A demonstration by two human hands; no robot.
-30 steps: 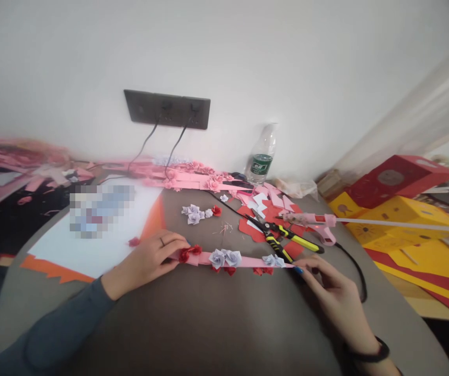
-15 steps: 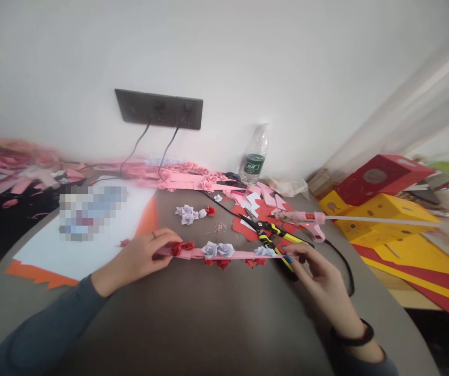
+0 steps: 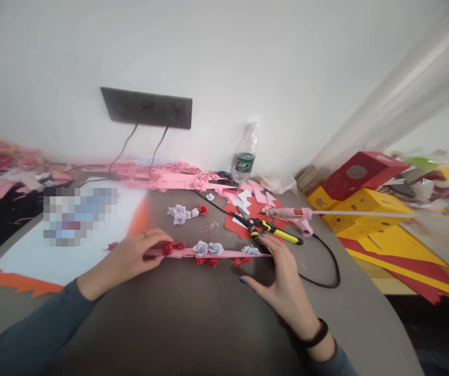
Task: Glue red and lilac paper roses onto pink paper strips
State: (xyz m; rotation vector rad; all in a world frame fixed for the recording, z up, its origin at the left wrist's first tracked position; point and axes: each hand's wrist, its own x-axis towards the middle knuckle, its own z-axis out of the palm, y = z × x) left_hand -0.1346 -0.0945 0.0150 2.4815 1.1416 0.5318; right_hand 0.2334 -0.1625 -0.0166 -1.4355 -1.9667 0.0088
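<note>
A pink paper strip (image 3: 185, 253) bearing red and pale lilac paper roses runs left to right in front of me. My left hand (image 3: 132, 258) pinches it near its left end, beside a red paper rose (image 3: 173, 246). Around the right end, my right hand (image 3: 281, 279) has its thumb and fingers spread apart, with nothing held between them. Lilac paper roses (image 3: 208, 248) sit along the strip's upper edge, and red ones (image 3: 207, 262) show below it. Just beyond the right hand lie yellow-and-black pliers (image 3: 275, 230), partly hidden by the fingers.
A pink glue gun (image 3: 292, 214) with a long glue stick rests beyond the pliers, its black cable (image 3: 336, 271) curving rightward. Loose lilac roses (image 3: 179, 214), red paper scraps (image 3: 234, 224) and a plastic bottle (image 3: 244, 159) lie or stand behind. White sheets (image 3: 24, 248) cover the left; yellow boxes (image 3: 373, 209) stand right.
My right hand has let go of the strip's right end and opened, moving left along it. My left hand keeps its pinch. The whole view has shifted slightly.
</note>
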